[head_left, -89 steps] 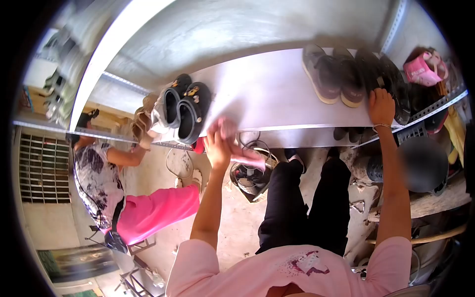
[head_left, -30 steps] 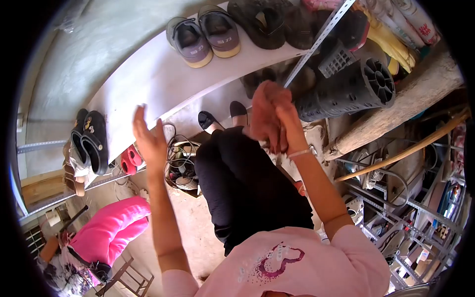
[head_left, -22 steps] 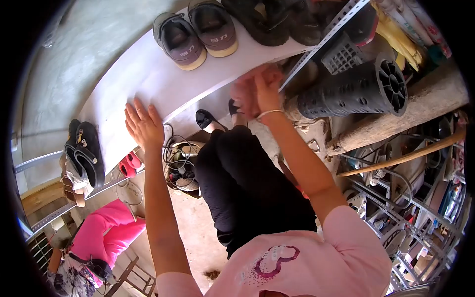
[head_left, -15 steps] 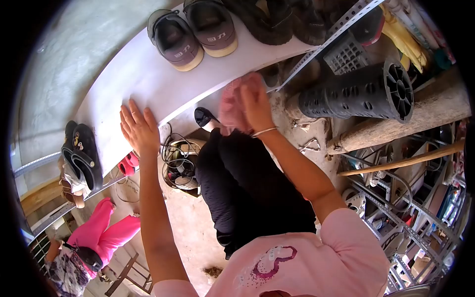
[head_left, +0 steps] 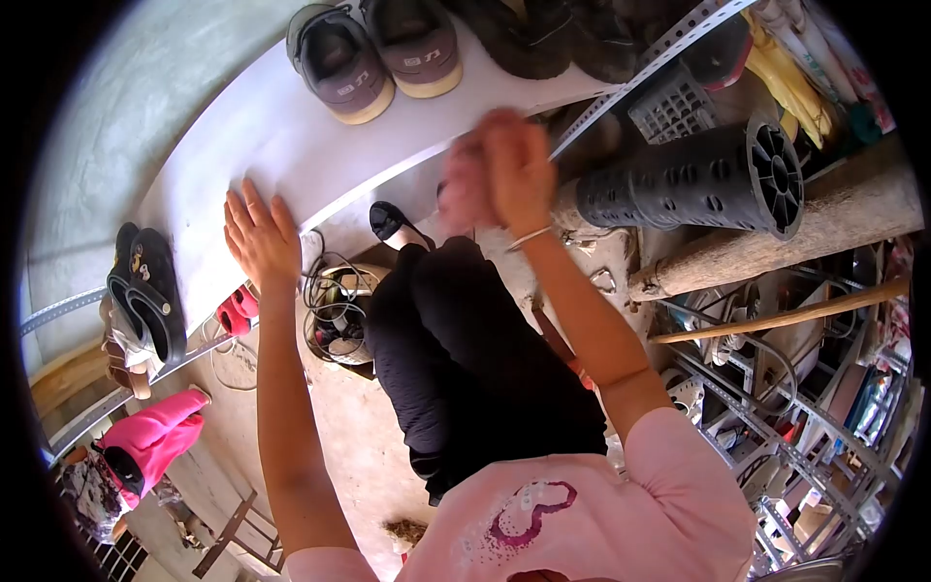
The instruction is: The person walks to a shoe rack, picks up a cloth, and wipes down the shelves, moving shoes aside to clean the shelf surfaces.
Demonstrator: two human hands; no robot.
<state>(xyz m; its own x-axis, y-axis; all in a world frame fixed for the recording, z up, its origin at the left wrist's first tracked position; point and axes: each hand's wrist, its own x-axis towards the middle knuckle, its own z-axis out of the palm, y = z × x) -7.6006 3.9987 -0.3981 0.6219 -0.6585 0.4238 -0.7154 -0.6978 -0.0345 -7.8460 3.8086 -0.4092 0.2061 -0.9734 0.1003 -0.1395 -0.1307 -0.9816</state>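
My left hand [head_left: 260,233] lies flat with its fingers spread on the white shelf [head_left: 388,126], near the front edge. Blurred by motion, my right hand [head_left: 519,175] grips a pink cloth [head_left: 467,184] just off the shelf's front edge. Beyond the hands, a pair of grey shoes [head_left: 341,73] with pale soles stands on the shelf, heels toward me. Dark shoes [head_left: 514,39] are to their right. A pair of black clogs [head_left: 155,301] sits at the shelf's left end.
A black ribbed plastic tube [head_left: 689,184] and a thick log [head_left: 795,228] lie at the right, by a perforated metal post [head_left: 650,78]. Below the shelf are red shoes [head_left: 236,312] and a basket with cables [head_left: 339,310]. A person in pink trousers [head_left: 160,436] is at the lower left.
My left hand came down flat onto the shelf. The cloth passed from my left hand to my right, which has been moving it about by the shelf edge. The other person shifted toward the lower left.
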